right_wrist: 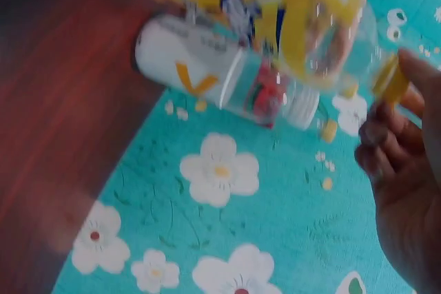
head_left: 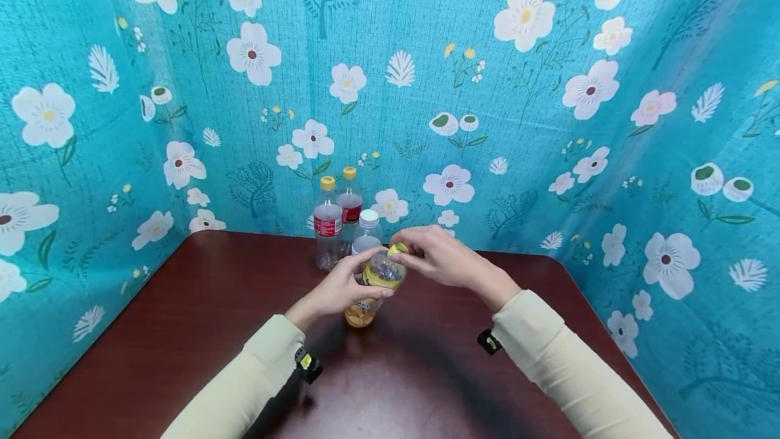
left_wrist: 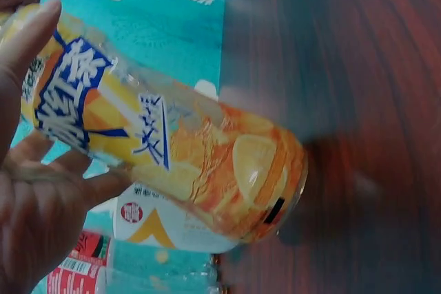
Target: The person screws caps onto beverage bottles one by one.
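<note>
My left hand (head_left: 338,286) grips a clear plastic drink bottle (left_wrist: 207,142) with a yellow label and orange fruit print. The bottle is tilted, its top leaning right in the head view. Between thumb and fingers my right hand (head_left: 441,259) pinches a yellow bottle cap (right_wrist: 391,79) at the bottle's mouth. Whether the cap still sits on the neck cannot be made out for blur. In the left wrist view the fingers cover part of the bottle's upper label.
Behind the held bottle stand a white-capped bottle (head_left: 368,219) and two red-labelled bottles with yellow caps, one at the left (head_left: 328,225) and one farther back (head_left: 350,203). They stand on a dark red-brown table (head_left: 201,330). A blue flowered curtain (head_left: 390,120) hangs around it.
</note>
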Motion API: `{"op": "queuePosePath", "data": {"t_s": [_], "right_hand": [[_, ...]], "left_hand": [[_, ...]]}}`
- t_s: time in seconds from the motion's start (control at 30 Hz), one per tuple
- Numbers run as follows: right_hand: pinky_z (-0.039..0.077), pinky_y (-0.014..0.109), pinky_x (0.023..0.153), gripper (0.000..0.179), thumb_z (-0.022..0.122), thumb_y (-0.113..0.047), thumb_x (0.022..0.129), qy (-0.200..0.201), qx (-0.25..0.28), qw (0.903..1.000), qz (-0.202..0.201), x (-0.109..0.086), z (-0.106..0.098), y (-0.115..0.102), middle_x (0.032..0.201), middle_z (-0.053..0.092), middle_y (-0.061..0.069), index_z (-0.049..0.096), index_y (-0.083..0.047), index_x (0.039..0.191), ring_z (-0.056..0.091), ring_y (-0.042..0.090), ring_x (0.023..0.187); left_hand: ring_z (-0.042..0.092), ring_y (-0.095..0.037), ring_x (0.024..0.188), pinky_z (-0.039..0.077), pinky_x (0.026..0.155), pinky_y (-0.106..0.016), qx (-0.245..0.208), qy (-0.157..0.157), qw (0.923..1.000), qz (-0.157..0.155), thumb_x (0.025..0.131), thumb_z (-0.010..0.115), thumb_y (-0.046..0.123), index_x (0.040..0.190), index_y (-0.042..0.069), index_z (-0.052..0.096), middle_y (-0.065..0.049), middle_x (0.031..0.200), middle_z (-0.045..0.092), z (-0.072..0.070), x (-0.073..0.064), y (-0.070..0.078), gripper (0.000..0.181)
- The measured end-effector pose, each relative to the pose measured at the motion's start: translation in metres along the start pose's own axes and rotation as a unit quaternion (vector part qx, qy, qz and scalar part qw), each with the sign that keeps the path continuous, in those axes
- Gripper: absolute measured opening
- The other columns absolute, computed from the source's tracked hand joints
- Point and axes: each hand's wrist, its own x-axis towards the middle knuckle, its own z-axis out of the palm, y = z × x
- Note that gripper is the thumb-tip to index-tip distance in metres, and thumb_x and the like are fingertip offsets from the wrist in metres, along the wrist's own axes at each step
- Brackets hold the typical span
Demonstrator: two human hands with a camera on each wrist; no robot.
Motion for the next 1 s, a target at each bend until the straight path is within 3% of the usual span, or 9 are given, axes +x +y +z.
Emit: {"op": "queuePosePath", "data": {"t_s": [0.2,0.3,0.4,0.47,0.53,0.67,0.77,0.87,1.0], "right_hand": [[0.036,0.022,0.047,0.016,0.069,-0.021,0.099,0.079,-0.063,0.9943,0.034,0.0,0.013,-0.007,0.066,0.055,-0.008,0.074,-0.007,0.104,0.042,0.004,0.054],[0.034,0.022,0.042,0.015,0.07,-0.022,0.098,0.105,-0.08,0.9874,0.087,0.001,0.017,-0.015,0.062,0.054,-0.007,0.074,-0.007,0.098,0.041,0.005,0.049],[0.034,0.025,0.041,0.021,0.07,-0.025,0.098,0.128,-0.101,0.9738,0.159,0.005,0.021,-0.025,0.058,0.054,-0.005,0.073,-0.005,0.093,0.043,0.008,0.046],[0.035,0.026,0.041,0.025,0.069,-0.027,0.098,0.133,-0.108,0.9653,0.197,0.008,0.023,-0.031,0.057,0.053,-0.004,0.072,-0.004,0.09,0.044,0.01,0.045],[0.034,0.027,0.041,0.027,0.068,-0.029,0.099,0.129,-0.102,0.9627,0.215,0.01,0.023,-0.034,0.054,0.05,-0.003,0.071,-0.004,0.09,0.043,0.011,0.044],[0.038,0.025,0.044,0.025,0.067,-0.029,0.101,0.108,-0.05,0.9751,0.188,0.009,0.019,-0.031,0.059,0.056,-0.004,0.072,-0.005,0.101,0.046,0.009,0.047],[0.049,0.025,0.056,0.024,0.067,-0.025,0.101,0.108,-0.013,0.9817,0.156,0.004,0.015,-0.026,0.08,0.07,-0.002,0.073,-0.005,0.112,0.058,0.007,0.062],[0.054,0.03,0.068,0.024,0.066,-0.024,0.102,0.121,-0.006,0.9831,0.137,-0.003,0.009,-0.023,0.101,0.073,0.0,0.073,-0.007,0.117,0.063,0.008,0.077],[0.054,0.033,0.069,0.021,0.064,-0.024,0.102,0.137,-0.022,0.9807,0.138,-0.015,0.001,-0.016,0.101,0.072,-0.002,0.073,-0.011,0.116,0.062,0.009,0.078]], "left_hand": [[0.065,-0.021,0.108,0.056,0.094,-0.045,0.017,0.071,0.9973,0.014,0.086,0.084,0.029,0.153,0.014,0.047,-0.007,0.131,0.067,0.012,-0.005,0.002,0.078],[0.066,-0.02,0.105,0.056,0.092,-0.043,0.034,0.115,0.9922,0.031,0.085,0.086,0.026,0.15,0.015,0.051,-0.007,0.128,0.069,0.02,-0.007,0.003,0.075],[0.066,-0.019,0.104,0.056,0.09,-0.041,0.049,0.15,0.9865,0.041,0.083,0.087,0.023,0.148,0.014,0.053,-0.008,0.126,0.069,0.027,-0.006,0.004,0.074],[0.067,-0.02,0.103,0.056,0.088,-0.041,0.053,0.166,0.9837,0.044,0.082,0.088,0.021,0.147,0.014,0.054,-0.01,0.124,0.069,0.031,-0.006,0.004,0.073],[0.066,-0.02,0.103,0.057,0.087,-0.041,0.054,0.173,0.9825,0.04,0.083,0.088,0.022,0.146,0.014,0.054,-0.01,0.124,0.068,0.032,-0.007,0.005,0.073],[0.065,-0.021,0.106,0.056,0.088,-0.043,0.046,0.175,0.9831,0.031,0.083,0.088,0.026,0.146,0.015,0.05,-0.007,0.126,0.066,0.027,-0.009,0.008,0.074],[0.063,-0.022,0.11,0.056,0.092,-0.046,0.038,0.175,0.9837,0.015,0.084,0.087,0.03,0.147,0.018,0.047,-0.006,0.129,0.064,0.017,-0.011,0.008,0.075],[0.062,-0.023,0.114,0.055,0.094,-0.049,0.039,0.188,0.9815,0.0,0.085,0.086,0.033,0.147,0.019,0.044,-0.006,0.131,0.062,0.003,-0.013,0.006,0.076],[0.059,-0.029,0.121,0.051,0.099,-0.054,0.041,0.215,0.9757,-0.011,0.086,0.085,0.032,0.146,0.017,0.042,-0.01,0.134,0.059,-0.019,-0.014,0.002,0.075]]}}
